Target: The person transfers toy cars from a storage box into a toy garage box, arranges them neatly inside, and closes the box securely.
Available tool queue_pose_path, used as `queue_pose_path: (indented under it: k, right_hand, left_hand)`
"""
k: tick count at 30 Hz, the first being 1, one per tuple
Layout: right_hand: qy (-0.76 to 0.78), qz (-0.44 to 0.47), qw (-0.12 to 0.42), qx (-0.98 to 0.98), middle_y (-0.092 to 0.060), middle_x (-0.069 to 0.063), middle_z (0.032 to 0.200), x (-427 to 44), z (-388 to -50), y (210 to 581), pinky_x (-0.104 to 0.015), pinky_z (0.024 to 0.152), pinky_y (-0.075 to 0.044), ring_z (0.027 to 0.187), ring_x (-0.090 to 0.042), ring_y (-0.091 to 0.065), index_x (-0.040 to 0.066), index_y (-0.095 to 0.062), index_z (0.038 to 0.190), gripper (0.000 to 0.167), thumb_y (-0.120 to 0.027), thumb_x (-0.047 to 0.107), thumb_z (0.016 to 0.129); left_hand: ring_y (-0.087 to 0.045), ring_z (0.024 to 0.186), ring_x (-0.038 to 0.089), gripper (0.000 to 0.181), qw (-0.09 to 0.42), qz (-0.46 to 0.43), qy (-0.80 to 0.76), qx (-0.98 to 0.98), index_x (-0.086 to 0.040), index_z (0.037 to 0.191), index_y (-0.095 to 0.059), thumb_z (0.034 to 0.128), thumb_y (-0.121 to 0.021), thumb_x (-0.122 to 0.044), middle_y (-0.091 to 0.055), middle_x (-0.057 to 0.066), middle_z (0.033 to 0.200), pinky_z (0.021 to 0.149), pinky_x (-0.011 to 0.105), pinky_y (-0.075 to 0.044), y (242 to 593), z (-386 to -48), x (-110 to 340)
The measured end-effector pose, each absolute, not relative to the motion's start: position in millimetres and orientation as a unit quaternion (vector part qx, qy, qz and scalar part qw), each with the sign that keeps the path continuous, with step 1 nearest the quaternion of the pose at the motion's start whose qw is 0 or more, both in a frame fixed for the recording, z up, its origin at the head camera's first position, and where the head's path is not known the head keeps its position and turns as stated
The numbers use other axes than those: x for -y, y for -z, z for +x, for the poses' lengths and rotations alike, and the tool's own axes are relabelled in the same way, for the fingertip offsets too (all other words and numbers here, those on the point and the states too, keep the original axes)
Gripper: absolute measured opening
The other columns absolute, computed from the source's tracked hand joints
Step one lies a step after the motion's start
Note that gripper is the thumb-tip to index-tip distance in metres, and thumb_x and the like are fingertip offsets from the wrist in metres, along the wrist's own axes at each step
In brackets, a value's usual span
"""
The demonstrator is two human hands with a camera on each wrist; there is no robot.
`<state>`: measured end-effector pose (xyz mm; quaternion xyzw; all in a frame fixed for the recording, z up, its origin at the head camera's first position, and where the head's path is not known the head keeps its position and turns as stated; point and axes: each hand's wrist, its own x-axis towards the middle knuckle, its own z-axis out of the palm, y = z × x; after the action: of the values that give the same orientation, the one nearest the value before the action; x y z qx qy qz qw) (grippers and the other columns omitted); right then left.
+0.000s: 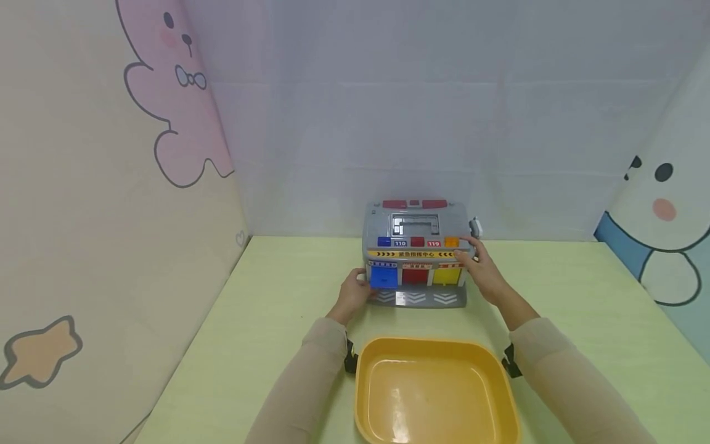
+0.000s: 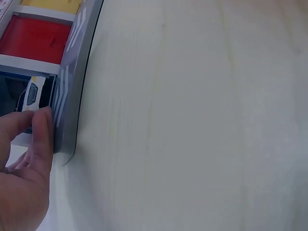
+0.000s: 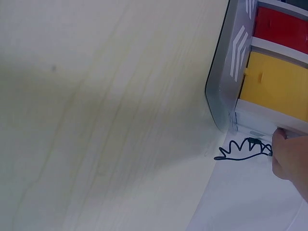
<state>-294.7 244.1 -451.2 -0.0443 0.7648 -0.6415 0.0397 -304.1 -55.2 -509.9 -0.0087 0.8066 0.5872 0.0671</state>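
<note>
A grey toy garage [image 1: 383,222] with a carry handle stands at the back of the table. Its front has a blue door [image 1: 384,277], a red door [image 1: 415,275] and a yellow door [image 1: 447,275]. The blue door is swung outward. At that bay's lower edge, my left hand [image 1: 354,295] pinches a small white toy car [image 2: 33,94] with dark markings between thumb and finger; part of it is hidden inside the bay. My right hand [image 1: 490,277] grips the roof's right front corner, with the thumb on the front edge.
A yellow tray [image 1: 438,345] lies between my forearms, nearer to me. A coiled dark cord [image 3: 240,151] hangs at the garage's right side, near a small white and grey part [image 1: 476,227]. A pale curtain [image 1: 333,123] closes off the table's back edge.
</note>
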Motion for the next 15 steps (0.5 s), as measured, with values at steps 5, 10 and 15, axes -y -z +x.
queue_pose_path:
  k: [5, 10, 15]
  right_hand:
    - [0.643, -0.043, 0.039, -0.763, -0.029, -0.028, 0.139, -243.4, -294.7, 451.4, -0.055, 0.111, -0.022, 0.123, -0.039, -0.037, 0.012, -0.010, 0.155, 0.069, -0.048, 0.037, 0.103]
    - [0.647, -0.040, 0.045, -0.760, -0.027, -0.029, 0.142, -244.5, -297.1, 452.9, -0.054, 0.113, -0.019, 0.130, -0.041, -0.033, 0.012, -0.009, 0.155, 0.068, -0.048, 0.035, 0.103]
    - [0.650, -0.038, 0.047, -0.757, -0.026, -0.029, 0.143, -245.4, -297.1, 452.1, -0.053, 0.114, -0.018, 0.131, -0.041, -0.032, 0.012, -0.009, 0.155, 0.068, -0.048, 0.033, 0.104]
  left_hand:
    - [-0.070, 0.072, 0.025, 0.039, 0.056, -0.012, -0.583, -0.810, 0.006, 0.129, -0.045, 0.0944, -0.059, -0.005, -0.068, 0.019, 0.093, 0.078, 0.037, -0.057, 508.0, -308.4, 55.4]
    - [-0.070, 0.070, 0.026, 0.037, 0.054, -0.030, -0.586, -0.808, 0.004, 0.130, -0.047, 0.0980, -0.057, -0.009, -0.068, 0.019, 0.094, 0.073, 0.036, -0.058, 508.8, -311.6, 54.0]
    - [-0.067, 0.069, 0.021, 0.037, 0.050, -0.030, -0.561, -0.826, 0.001, 0.131, -0.048, 0.0986, -0.057, -0.013, -0.067, 0.014, 0.094, 0.071, 0.034, -0.056, 505.3, -309.8, 55.8]
